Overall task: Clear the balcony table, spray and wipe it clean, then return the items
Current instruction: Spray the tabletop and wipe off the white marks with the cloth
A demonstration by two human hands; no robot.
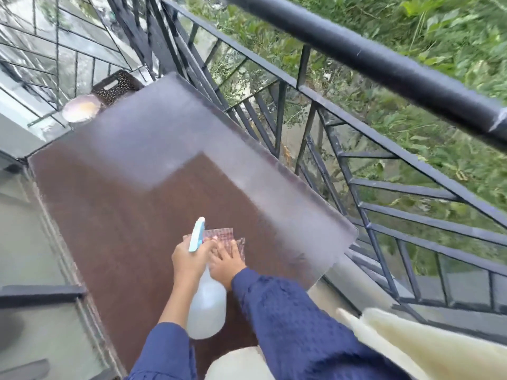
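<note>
Head view: we look down on the dark brown wooden table [115,204].
Left hand [189,256]: we grip the translucent plastic spray bottle with blue nozzle [207,305], held above the table.
Right hand [226,263]: we press it flat, fingers spread, on the reddish checked cloth [223,235] lying on the table.

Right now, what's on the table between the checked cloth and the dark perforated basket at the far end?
Nothing: head view shows bare brown tabletop between cloth and basket.
</note>
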